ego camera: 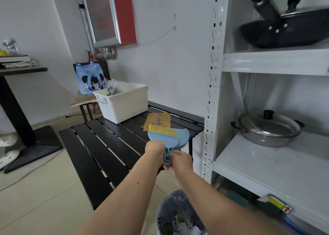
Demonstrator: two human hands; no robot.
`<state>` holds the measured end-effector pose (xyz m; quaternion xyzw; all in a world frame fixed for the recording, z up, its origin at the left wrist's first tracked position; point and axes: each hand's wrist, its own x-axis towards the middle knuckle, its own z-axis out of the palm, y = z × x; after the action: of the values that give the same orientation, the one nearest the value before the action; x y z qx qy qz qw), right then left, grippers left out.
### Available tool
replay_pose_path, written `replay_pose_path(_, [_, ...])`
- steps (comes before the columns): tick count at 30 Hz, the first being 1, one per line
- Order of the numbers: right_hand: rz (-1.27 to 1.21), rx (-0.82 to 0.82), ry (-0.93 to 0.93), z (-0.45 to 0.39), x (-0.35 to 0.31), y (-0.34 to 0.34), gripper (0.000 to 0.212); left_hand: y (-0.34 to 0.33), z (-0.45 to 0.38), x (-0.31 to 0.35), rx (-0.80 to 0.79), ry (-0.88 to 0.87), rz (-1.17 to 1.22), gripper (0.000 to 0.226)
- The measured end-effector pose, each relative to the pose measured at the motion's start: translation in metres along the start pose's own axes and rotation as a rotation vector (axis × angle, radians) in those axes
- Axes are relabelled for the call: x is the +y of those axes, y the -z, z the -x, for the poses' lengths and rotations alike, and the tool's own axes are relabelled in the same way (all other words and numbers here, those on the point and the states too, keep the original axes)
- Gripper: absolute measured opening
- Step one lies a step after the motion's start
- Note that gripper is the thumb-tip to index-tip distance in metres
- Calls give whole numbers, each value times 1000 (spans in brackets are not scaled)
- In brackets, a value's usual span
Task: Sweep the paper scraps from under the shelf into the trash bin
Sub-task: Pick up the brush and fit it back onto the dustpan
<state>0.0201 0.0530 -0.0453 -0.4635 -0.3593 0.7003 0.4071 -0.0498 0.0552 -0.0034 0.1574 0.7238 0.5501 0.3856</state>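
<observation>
- Here, we hold the blue dustpan (pixel 179 138), the yellow-bristled brush (pixel 162 130) nested in it, above the black slatted bench (pixel 99 145).
- Our left hand (pixel 154 150) wraps the joined handles; our right hand (pixel 179 161) pinches their end.
- The trash bin (pixel 175 215) sits below our arms (white scraps already inside); scraps under the shelf (pixel 274 61) aren't visible.
- Pulling the brush free carelessly could drop the pan.
- Pale tiled floor, white walls, pots shelved.

Trash bin (pixel 175 215) blocks the floor gap between bench (pixel 99 145) and shelf (pixel 211 110).
</observation>
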Motion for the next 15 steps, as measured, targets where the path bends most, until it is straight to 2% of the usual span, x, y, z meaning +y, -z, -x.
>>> replay_pose_path(2, [12, 11, 4, 1, 0, 1, 26, 2, 0, -2, -46, 4, 6, 24])
replay_pose_path(5, [25, 24, 26, 2, 0, 3, 20, 0, -9, -4, -30, 50, 32, 19])
replay_pose_path(11, [83, 16, 74, 0, 4, 5, 24, -5, -14, -11, 97, -12, -130, 33])
replay_pose_path(15, [102, -44, 57, 3, 2, 8, 27, -8, -13, -11, 105, 2, -149, 32])
